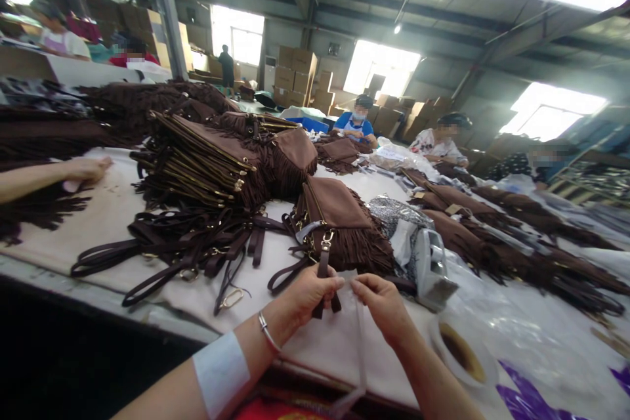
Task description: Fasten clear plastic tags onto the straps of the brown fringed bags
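My left hand is closed around a dark brown strap, which hangs by a metal clasp from a brown fringed bag. Between the fingertips of both hands runs a pale translucent strip that dangles toward the table edge. My right hand pinches the strip beside the left thumb. Left of the hands lies a heap of dark straps with metal rings. A tape dispenser stands right of the bag.
Stacked fringed bags rise behind the straps. Another person's hand is at the left. A tape roll and clear plastic lie at the right. More bags and seated people are beyond.
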Motion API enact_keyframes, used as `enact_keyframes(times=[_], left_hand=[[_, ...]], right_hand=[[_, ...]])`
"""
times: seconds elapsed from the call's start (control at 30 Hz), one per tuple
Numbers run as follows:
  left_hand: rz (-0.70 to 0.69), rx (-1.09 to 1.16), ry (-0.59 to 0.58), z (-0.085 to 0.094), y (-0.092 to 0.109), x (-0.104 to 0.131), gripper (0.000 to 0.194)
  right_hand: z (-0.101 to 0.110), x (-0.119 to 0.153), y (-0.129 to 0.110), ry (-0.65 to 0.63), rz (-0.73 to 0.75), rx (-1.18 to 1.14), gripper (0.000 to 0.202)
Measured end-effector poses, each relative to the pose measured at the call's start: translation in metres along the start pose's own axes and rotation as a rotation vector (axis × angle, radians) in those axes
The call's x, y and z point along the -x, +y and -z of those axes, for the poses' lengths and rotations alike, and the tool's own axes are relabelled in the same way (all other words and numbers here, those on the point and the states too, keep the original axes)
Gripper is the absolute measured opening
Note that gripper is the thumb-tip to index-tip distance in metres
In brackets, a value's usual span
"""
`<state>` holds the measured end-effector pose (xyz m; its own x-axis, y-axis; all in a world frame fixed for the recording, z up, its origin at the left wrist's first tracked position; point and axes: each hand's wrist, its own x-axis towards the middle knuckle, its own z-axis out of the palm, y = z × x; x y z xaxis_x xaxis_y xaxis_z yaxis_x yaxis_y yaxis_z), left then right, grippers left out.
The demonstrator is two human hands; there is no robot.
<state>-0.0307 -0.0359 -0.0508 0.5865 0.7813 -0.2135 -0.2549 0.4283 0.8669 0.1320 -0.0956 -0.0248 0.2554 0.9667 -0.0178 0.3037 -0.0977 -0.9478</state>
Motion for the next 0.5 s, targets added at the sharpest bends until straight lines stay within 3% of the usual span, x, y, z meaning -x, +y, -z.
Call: enact_keyframes(times=[0.2,0.33,0.5], left_hand=[[0.031,-0.018,0.057,-0.007,0.002,0.004,0.033],[0.13,0.049,-0.049,0.0,0.004,0.012,0.043],[0.163,-0.267,-0.179,0.02,0.018,0.021,0.041]], right_hand=[[0.001,-0.003,-0.004,-0.089,-0.041,-0.03,0.033],[0.007,-0.001,0.001,-0.012,-0.043,-0.09,0.033],[0.016,0.011,0.016,0.02,-0.043,-0.059,0.032]])
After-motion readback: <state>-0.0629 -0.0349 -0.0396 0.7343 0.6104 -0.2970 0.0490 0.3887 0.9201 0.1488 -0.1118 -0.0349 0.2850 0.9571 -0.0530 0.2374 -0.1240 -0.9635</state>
